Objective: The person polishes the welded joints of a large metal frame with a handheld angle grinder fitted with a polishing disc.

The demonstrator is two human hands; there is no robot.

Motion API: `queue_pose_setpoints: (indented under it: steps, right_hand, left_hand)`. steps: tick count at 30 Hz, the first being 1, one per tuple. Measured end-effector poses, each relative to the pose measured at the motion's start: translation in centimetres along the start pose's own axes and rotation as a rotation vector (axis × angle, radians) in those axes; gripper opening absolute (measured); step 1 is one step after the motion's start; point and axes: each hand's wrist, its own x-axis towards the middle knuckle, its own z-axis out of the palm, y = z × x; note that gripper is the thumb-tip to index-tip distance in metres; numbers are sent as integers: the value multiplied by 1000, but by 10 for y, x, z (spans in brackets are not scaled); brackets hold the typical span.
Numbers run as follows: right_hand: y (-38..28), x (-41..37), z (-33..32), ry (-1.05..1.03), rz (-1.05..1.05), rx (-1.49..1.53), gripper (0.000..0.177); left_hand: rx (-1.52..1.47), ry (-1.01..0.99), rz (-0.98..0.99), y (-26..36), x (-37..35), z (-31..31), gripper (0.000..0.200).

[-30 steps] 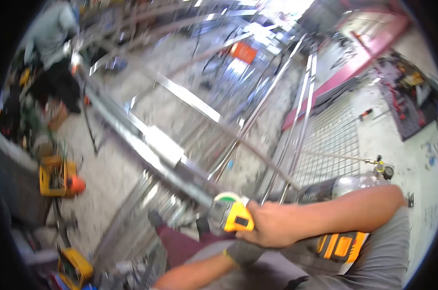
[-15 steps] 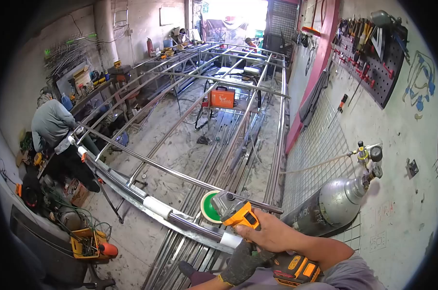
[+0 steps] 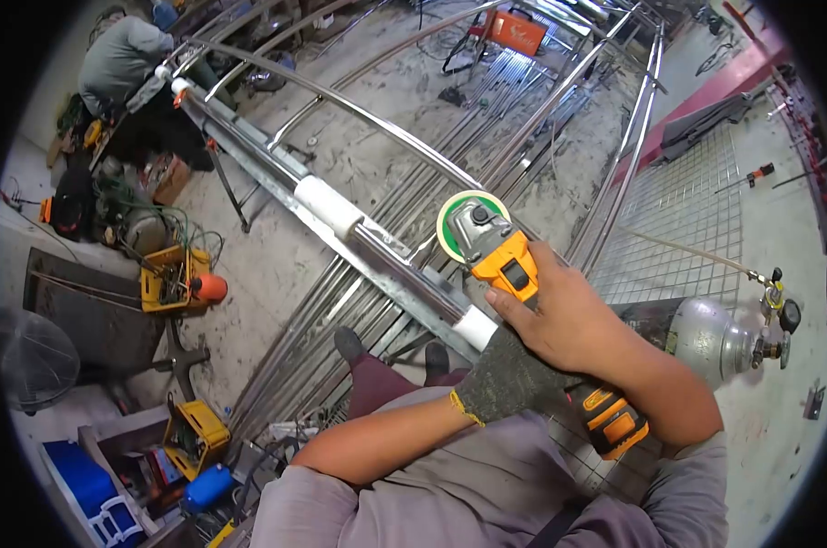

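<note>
A yellow and black cordless angle grinder (image 3: pixel 503 258) with a green-faced disc (image 3: pixel 452 226) is held in front of me. Bare and closed, my right hand (image 3: pixel 555 306) wraps around its body just behind the yellow head. My left hand (image 3: pixel 523 374), in a dark glove with a yellow cuff, is around the body between my right hand and the battery (image 3: pixel 617 425); its fingers are mostly hidden. The disc sits close to the end of a shiny metal tube (image 3: pixel 391 128); contact cannot be made out. Nearer me lies a thick polished pipe (image 3: pixel 404 265) with white sleeves (image 3: pixel 327 205).
Metal tubes (image 3: pixel 340 301) lie in long rows on the floor. A gas cylinder (image 3: pixel 706 338) with a regulator is at the right. Yellow crates (image 3: pixel 199 434) and hoses stand at the left. A co-worker (image 3: pixel 126 64) bends over the frame's far end. An orange machine (image 3: pixel 518 32) is farther off.
My view has tilted down, bringing my lap and the lower left floor into sight. The grinder appears higher in view, still held by both hands, its head turned more upright.
</note>
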Motion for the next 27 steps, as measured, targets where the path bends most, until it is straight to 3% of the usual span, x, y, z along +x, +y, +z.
queue_pose_setpoints:
  steps: [1, 5, 11, 14, 18, 22, 23, 25, 27]
  right_hand:
    - [-2, 9, 2, -32, 6, -38, 68]
    - [-9, 40, 14, -74, -28, -176, 68]
    - [-34, 68, 18, -176, -31, -298, 67]
    - [-52, 75, 16, -229, -49, -303, 66]
    - [-71, 92, 10, -274, 9, -425, 65]
    - [-78, 99, 10, -238, 98, -463, 69]
    - [-73, 99, 14, -247, 88, -451, 71]
    - [-76, 97, 11, -303, 76, -395, 74]
    - [-78, 97, 12, -354, 64, -381, 75]
  left_hand:
    - [116, -15, 27, 0, 3, -11, 58]
    - [-28, -22, -123, -32, 5, -10, 72]
    - [112, 162, 12, -49, -7, -16, 71]
    - [-138, -27, -274, -23, 0, -49, 62]
    - [14, 197, -37, -29, 1, -53, 35]
    - [-10, 196, 77, -45, 3, -58, 27]
    - [-118, 145, -7, -53, -3, -53, 27]
    - [-653, 311, -265, -38, -3, -46, 27]
    - [-970, 295, -468, -39, -2, -43, 26]
